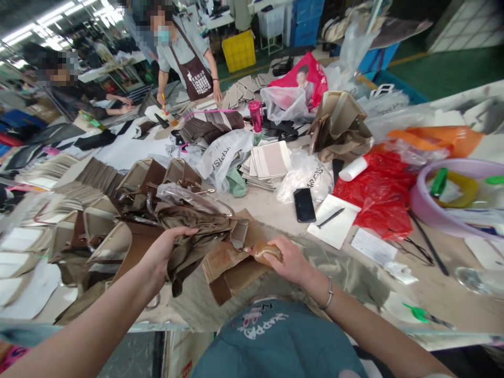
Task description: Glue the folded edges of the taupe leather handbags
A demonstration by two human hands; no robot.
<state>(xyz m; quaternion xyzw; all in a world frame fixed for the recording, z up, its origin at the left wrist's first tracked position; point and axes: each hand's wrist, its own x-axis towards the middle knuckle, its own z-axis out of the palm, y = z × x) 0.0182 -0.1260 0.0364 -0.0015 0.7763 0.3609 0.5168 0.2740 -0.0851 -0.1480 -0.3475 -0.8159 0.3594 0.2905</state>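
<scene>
My left hand (165, 252) is closed on a crumpled olive-brown fabric piece (197, 231) that lies over a stack of brown cardboard pieces (228, 273). My right hand (289, 260) grips a small brown tool (265, 250) whose flat metal blade (239, 234) points left against the fabric. A silver bracelet sits on my right wrist. Both hands are near the table's front edge, above my teal shirt.
Folded brown paper bags (118, 231) crowd the left. A black phone (304, 205), a notepad with pen (334, 219), red plastic (380, 194) and a lilac basin (452, 205) lie right. A pink cup (255, 114) stands behind. Two other people work at the far left.
</scene>
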